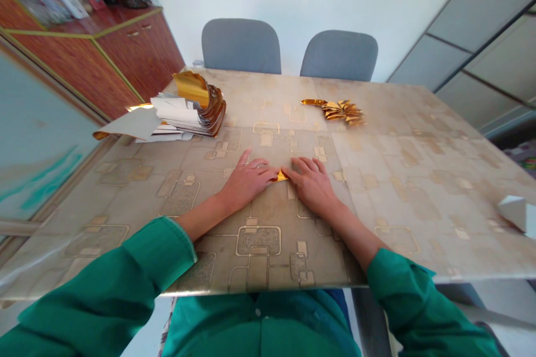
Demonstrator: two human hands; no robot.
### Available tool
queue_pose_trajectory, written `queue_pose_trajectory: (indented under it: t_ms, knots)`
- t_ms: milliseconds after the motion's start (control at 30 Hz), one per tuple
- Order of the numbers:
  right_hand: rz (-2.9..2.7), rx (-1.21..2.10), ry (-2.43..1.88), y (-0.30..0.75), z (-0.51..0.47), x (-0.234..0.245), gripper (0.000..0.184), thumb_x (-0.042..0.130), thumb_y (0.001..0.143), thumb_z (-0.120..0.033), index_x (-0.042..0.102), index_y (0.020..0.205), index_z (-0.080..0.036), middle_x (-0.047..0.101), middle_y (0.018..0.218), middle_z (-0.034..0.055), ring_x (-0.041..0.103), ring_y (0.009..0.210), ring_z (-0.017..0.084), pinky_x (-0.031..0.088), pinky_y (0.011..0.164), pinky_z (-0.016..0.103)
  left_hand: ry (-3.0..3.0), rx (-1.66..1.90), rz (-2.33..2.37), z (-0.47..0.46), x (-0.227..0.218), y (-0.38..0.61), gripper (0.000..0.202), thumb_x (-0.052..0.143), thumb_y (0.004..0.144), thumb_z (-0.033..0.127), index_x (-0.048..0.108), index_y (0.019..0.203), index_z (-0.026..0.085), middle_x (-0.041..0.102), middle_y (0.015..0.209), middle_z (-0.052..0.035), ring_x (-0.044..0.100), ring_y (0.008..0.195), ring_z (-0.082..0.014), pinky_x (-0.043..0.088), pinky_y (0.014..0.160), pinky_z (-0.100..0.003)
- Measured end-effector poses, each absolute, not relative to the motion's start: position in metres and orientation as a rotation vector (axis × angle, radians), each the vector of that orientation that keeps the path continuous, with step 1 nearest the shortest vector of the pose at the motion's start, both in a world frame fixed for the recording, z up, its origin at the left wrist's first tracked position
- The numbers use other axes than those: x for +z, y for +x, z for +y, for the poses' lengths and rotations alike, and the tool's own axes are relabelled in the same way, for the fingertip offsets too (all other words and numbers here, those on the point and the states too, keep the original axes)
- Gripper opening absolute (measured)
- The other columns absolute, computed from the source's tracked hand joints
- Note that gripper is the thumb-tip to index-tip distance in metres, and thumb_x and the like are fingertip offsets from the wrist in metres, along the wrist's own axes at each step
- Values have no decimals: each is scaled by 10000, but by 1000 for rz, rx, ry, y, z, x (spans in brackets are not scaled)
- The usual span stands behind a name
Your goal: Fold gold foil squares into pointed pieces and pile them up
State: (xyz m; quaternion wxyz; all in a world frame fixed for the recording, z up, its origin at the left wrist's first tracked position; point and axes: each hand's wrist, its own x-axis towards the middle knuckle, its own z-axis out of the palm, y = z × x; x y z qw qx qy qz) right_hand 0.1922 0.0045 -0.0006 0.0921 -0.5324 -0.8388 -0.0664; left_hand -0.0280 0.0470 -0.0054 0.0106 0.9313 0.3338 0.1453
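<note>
A small folded piece of gold paper (280, 175) lies flat on the table between my two hands. My left hand (247, 184) rests palm down, its fingertips pinching the paper's left end, while the outer finger sticks out to the side. At the other end, my right hand (313, 183) presses the paper with thumb and index finger, the remaining fingers curled loosely on the tabletop. Most of the paper's ends is hidden under my fingertips.
A patterned cloth covers the table (268, 268). At the back left stands a stack of gold-and-white paper sheets (180, 114). Folded gold pieces (342, 111) lie at the back right. A white folded object (513, 212) sits near the right edge. Two grey chairs (241, 44) stand behind.
</note>
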Motion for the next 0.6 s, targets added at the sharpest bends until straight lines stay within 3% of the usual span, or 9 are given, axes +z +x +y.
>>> queue_pose_trajectory:
  t_ms: [233,600]
  knots:
    - [-2468,-114,-1404,197,-4,1,368,442,988,-177,597,1322,-202,638,1315,70,492,1214,234,249,1132,445,2940,458,977,49,-11,-31,327,465,1010,205,615,1275,325,652,1311,3,559,1215,-231,58,1183,-609]
    - [-2508,-90,-1381,194,-8,7,262,508,962,-175,693,1144,-214,704,1013,42,544,983,209,269,1077,405,2888,488,963,55,-9,-36,305,448,1027,312,628,1272,330,676,1277,17,512,1286,-252,65,1180,-623]
